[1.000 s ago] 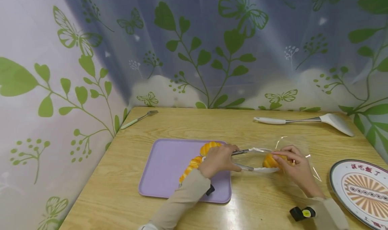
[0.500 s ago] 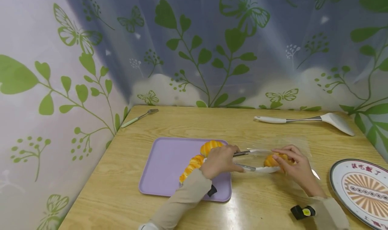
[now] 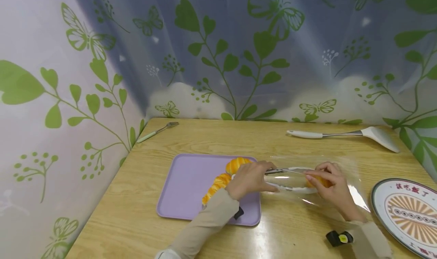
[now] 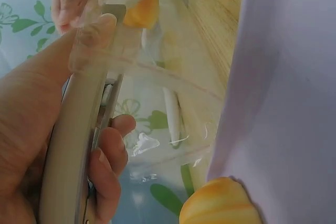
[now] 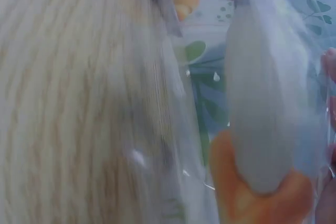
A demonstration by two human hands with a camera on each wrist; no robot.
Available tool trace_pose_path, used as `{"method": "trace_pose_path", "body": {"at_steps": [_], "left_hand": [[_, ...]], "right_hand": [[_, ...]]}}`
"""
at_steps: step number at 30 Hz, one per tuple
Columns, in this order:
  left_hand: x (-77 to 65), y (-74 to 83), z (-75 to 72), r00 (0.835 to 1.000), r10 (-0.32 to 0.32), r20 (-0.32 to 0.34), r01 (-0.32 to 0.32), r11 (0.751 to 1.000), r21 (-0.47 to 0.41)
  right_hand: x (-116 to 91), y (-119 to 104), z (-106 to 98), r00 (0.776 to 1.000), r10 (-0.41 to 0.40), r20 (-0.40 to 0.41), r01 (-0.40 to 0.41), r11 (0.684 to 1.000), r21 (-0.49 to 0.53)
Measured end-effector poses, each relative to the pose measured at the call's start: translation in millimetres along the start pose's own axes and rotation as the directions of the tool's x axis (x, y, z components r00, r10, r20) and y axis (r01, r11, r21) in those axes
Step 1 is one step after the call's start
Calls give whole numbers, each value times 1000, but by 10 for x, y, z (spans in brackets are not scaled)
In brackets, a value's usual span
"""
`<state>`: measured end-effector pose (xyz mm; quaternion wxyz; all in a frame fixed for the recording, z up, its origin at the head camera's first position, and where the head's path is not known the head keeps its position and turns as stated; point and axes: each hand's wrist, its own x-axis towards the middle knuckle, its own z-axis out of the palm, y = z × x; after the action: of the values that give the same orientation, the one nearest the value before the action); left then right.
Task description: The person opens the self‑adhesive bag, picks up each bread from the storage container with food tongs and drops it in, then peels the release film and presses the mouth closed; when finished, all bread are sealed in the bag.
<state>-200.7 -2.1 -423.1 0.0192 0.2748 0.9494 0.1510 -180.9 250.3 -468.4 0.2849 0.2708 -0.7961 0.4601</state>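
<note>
My left hand [image 3: 250, 177] grips a pair of tongs [image 3: 280, 187] above the right side of a lilac tray [image 3: 187, 187]. The tongs' pale tips reach to an orange-yellow bread roll [image 3: 322, 181], and one covers part of the roll [image 5: 262, 203] in the right wrist view. Clear plastic, looking like a bag [image 3: 353, 171], surrounds the roll and the tongs' front. With thumb and fingers my right hand [image 3: 336, 187] pinches the bag beside the roll, hiding much of it. Two more striped rolls, a long one [image 3: 218, 185] and a rounder one [image 3: 236, 165], lie on the tray, partly behind my left hand.
A fork with a pale green handle [image 3: 147, 137] lies at the back left. Along the back right rests a white-handled turner [image 3: 341, 135]. A printed round plate [image 3: 380, 198] stands at the right, close to my right forearm. A patterned curtain [image 3: 211, 62] hangs behind the table.
The tongs have shifted slightly to the right along with my left hand. Around the roll the plastic has changed shape, and less of the roll shows beside my right fingers.
</note>
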Motion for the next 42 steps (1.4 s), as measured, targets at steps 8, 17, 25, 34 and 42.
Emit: {"method": "trace_pose_path", "body": {"at_steps": [8, 17, 25, 34, 42], "left_hand": [[66, 12, 42, 1000, -4, 6, 4, 1000, 17], [185, 81, 89, 999, 24, 44, -28, 996, 80], [155, 80, 80, 997, -31, 71, 29, 999, 39], [-59, -146, -131, 990, -130, 51, 132, 991, -35], [-450, -485, -326, 980, -201, 10, 199, 964, -174]], "right_hand": [[-11, -35, 22, 999, 38, 19, -40, 993, 114], [-13, -34, 58, 995, 97, -3, -95, 976, 196], [-48, -1, 36, 976, 220, -5, -216, 964, 156], [-37, 1, 6, 973, 228, -24, -227, 973, 42], [-77, 129, -38, 968, 250, -22, -249, 967, 52]]}}
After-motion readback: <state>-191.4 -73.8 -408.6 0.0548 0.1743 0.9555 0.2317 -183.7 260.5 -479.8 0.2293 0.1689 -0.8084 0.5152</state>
